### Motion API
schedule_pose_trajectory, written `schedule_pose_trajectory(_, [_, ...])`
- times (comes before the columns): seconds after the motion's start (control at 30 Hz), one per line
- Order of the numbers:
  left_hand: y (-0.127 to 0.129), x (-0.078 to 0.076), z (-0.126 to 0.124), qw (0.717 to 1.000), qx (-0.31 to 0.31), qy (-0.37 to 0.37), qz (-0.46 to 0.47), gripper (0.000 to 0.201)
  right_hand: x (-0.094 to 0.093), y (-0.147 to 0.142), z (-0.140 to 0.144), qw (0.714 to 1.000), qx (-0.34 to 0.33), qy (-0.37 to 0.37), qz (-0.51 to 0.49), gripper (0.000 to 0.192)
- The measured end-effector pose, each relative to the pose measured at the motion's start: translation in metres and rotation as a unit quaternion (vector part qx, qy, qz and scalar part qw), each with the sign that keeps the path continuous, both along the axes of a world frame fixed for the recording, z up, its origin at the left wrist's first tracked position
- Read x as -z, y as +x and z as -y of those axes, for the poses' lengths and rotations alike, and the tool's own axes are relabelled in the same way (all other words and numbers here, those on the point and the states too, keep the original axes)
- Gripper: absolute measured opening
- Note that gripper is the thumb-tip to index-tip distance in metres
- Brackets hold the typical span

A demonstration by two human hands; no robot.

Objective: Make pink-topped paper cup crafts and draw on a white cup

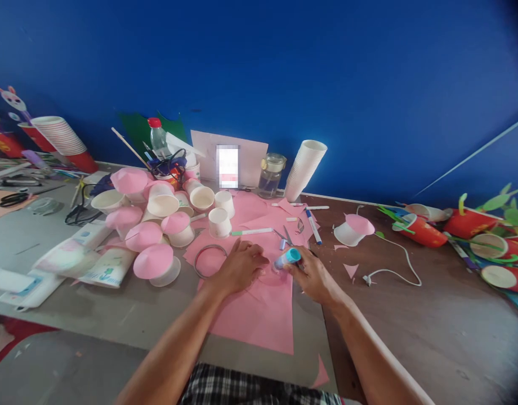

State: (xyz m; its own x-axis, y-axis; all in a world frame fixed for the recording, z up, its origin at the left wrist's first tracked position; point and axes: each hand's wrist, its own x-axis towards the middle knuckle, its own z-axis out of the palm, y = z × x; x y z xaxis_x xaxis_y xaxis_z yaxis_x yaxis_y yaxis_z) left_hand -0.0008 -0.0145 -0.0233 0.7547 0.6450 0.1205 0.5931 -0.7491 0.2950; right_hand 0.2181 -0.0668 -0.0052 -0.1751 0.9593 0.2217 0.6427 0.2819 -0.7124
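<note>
Head view: the left hand [241, 264] lies flat, fingers spread, pressing the pink paper sheet [259, 309] near the desk's [432, 315] front edge; the right hand [312, 275] pinches a glue stick [287, 258], its tip down on the sheet just beside the left fingers; a metal ring [210, 260] lies left of that hand; pink-topped paper cups [153, 247] cluster toward the left; scissors [286, 236] and a blue marker [313, 226] lie behind.
</note>
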Motion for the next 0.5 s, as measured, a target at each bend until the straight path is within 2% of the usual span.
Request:
schedule_pose_trajectory(0.13, [0.0, 0.002, 0.0, 1.0, 0.0, -0.001, 0.01, 0.017, 0.007, -0.001, 0.001, 0.997, -0.052, 0.021, 0.059, 0.01])
schedule_pose_trajectory(0.23, [-0.001, 0.005, 0.0, 1.0, 0.002, 0.006, 0.013, 0.017, 0.0, 0.01, 0.006, 0.997, -0.062, -0.017, 0.05, 0.011])
schedule_pose_trajectory(0.33, [-0.001, 0.007, -0.001, 1.0, 0.001, 0.009, 0.012, 0.019, -0.011, 0.018, 0.007, 0.993, -0.091, -0.073, -0.01, 0.016])
schedule_pose_trajectory(0.4, [-0.001, 0.007, -0.001, 1.0, 0.002, 0.008, 0.011, 0.02, -0.015, 0.017, 0.005, 0.991, -0.082, -0.081, -0.061, 0.02])
schedule_pose_trajectory(0.5, [-0.001, 0.004, -0.001, 1.0, 0.003, 0.003, 0.01, 0.019, -0.009, 0.008, -0.001, 0.996, -0.018, -0.036, -0.074, 0.019])
